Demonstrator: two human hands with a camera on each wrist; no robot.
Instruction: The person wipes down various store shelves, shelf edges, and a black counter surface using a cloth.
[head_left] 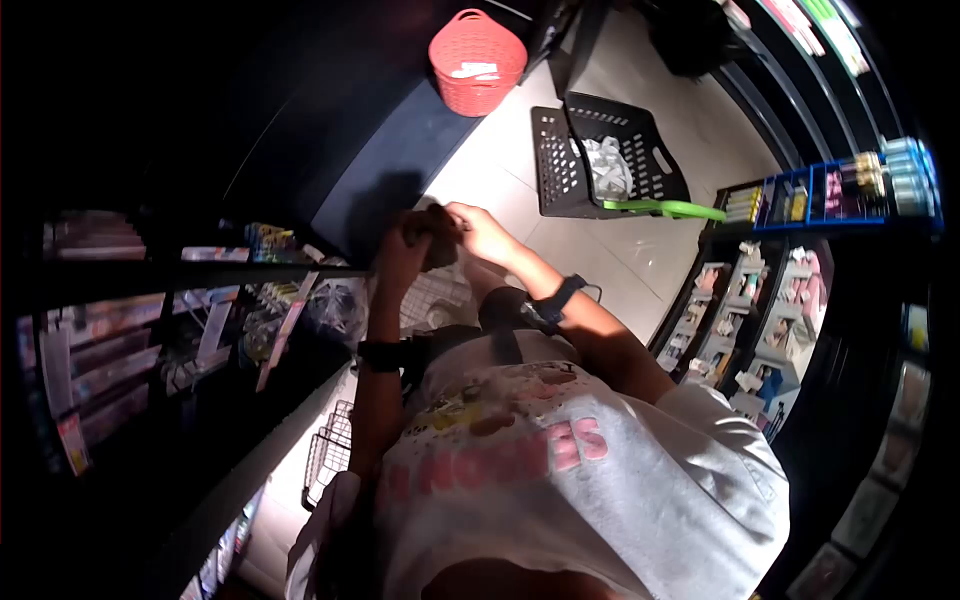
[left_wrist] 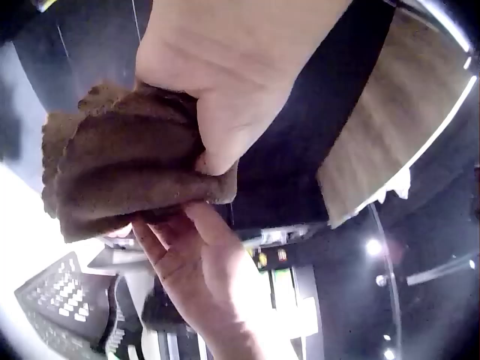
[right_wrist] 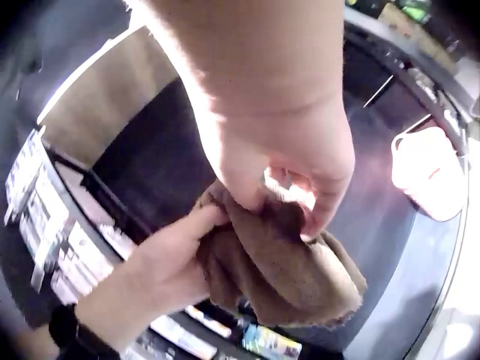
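Note:
A brown cloth (left_wrist: 127,165) with a ruffled edge hangs in folds between my two hands. My left hand (head_left: 402,250) grips it, the thumb pressed over the gathered fabric in the left wrist view. In the right wrist view, my right hand (right_wrist: 289,161) pinches the upper part of the cloth (right_wrist: 285,262) between thumb and fingers. Both hands are close together, in front of the body and above a dark ledge (head_left: 370,160).
A red basket (head_left: 478,65) stands on the dark ledge ahead. On the tiled floor sits a black shopping basket (head_left: 640,160) with a green handle and white items inside. Stocked shelves line the left (head_left: 110,330) and right (head_left: 770,310).

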